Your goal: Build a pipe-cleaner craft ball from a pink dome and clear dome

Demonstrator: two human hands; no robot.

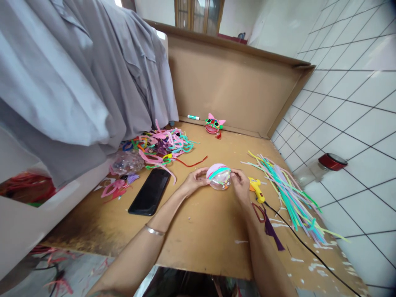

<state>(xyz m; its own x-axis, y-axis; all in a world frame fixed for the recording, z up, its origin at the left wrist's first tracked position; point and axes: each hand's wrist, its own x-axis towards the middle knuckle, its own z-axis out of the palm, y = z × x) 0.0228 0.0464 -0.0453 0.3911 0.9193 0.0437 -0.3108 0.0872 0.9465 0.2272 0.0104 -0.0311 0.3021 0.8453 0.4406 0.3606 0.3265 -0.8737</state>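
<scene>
Between my two hands is a clear plastic ball, with pink and teal fuzzy strips across its upper part. My left hand grips its left side, fingers curled at the edge. On the right side, my right hand pinches the rim of the ball near some small coloured bits. Just right of that hand lies a yellow hot glue gun with a black cord. Below it are a dark red loop and a purple tassel.
A pink-eared figure and a glue stick stand by the back board. Tangled pipe cleaners and a black phone lie left. Straight pipe cleaners and a red-lidded jar are right, by the tiled wall. Grey cloth hangs left.
</scene>
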